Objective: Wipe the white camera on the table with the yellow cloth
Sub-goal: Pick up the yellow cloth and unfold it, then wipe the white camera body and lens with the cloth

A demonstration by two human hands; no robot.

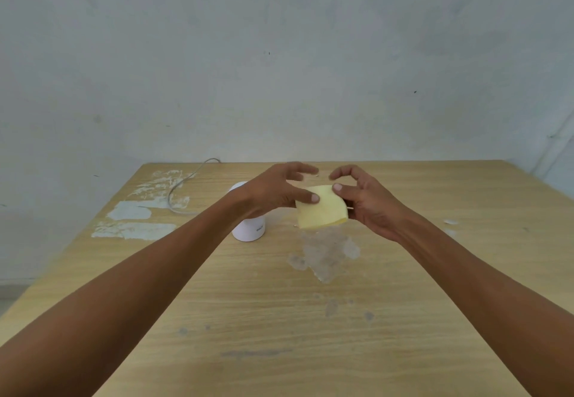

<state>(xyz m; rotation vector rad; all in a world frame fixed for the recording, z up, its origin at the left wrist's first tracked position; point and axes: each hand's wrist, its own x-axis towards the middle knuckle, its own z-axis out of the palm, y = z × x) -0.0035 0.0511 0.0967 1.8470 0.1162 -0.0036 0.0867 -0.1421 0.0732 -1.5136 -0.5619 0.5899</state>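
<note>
Camera [248,230] on table [279,319]; cloth [321,209] right, above table.

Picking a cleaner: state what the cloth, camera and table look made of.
Yellow cloth: soft matte fabric or foam sheet, curling between both hands. White camera: smooth plastic, probably, with slight sheen. Table: wood-grain surface, likely laminate; pale patches mar it.

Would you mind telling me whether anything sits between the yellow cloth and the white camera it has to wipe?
Only the left hand, which hangs in front of the white camera while both hands hold the yellow cloth just right of it. Nothing on the table lies between them.
</note>
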